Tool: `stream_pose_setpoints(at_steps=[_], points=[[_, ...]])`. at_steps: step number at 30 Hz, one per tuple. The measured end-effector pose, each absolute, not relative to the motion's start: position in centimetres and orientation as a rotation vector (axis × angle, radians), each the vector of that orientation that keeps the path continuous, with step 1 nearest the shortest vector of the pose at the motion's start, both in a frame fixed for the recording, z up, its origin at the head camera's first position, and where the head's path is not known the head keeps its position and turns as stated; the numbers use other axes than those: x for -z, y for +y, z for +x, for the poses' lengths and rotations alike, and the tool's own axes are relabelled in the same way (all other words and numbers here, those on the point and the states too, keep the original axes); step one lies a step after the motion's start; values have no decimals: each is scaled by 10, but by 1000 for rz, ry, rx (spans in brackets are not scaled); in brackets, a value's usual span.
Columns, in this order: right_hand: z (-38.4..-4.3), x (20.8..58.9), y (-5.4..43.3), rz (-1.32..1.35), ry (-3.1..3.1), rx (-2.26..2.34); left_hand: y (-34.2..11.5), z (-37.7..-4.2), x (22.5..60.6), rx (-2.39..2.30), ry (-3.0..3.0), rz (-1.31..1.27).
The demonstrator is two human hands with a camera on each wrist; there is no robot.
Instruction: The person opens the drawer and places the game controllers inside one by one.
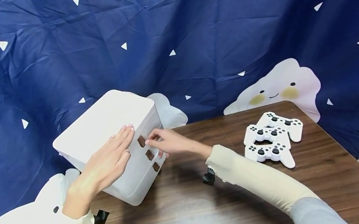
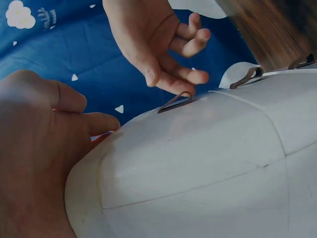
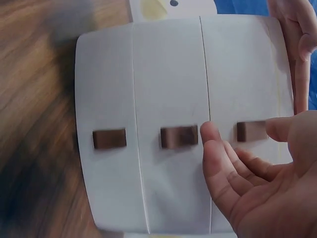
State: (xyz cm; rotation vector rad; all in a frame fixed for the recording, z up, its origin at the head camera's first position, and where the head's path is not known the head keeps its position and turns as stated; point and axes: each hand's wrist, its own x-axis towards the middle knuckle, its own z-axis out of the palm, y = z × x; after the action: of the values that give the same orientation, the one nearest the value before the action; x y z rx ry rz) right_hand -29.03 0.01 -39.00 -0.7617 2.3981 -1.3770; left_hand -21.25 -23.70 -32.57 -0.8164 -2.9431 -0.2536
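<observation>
A white three-drawer cabinet [image 1: 109,120] stands at an angle on the wooden table, each drawer front bearing a brown pull tab. My left hand [image 1: 108,160] lies flat on its top near the front edge, fingers straight. At the drawer fronts, my right hand [image 1: 170,141] reaches the top pull tab [image 3: 251,131]. In the right wrist view the thumb is right at that tab's end while the other fingers stay spread apart from it. The middle tab [image 3: 179,136] and the bottom tab [image 3: 109,139] hang untouched. All drawers look closed.
Several white game controllers [image 1: 270,138] lie clustered on the right part of the wooden table [image 1: 197,213]. Behind the table hangs a dark blue cloth [image 1: 186,26] printed with white triangles and smiling clouds.
</observation>
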Motion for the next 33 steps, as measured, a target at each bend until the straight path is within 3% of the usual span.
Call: stream_pose_setpoints(at_steps=[14, 33], points=[[-292, 393, -17, -638, 2047, 1597, -239, -210, 327, 212, -2942, -850], [-285, 390, -16, -566, 2081, 1672, -239, -210, 328, 240, -2937, -818]])
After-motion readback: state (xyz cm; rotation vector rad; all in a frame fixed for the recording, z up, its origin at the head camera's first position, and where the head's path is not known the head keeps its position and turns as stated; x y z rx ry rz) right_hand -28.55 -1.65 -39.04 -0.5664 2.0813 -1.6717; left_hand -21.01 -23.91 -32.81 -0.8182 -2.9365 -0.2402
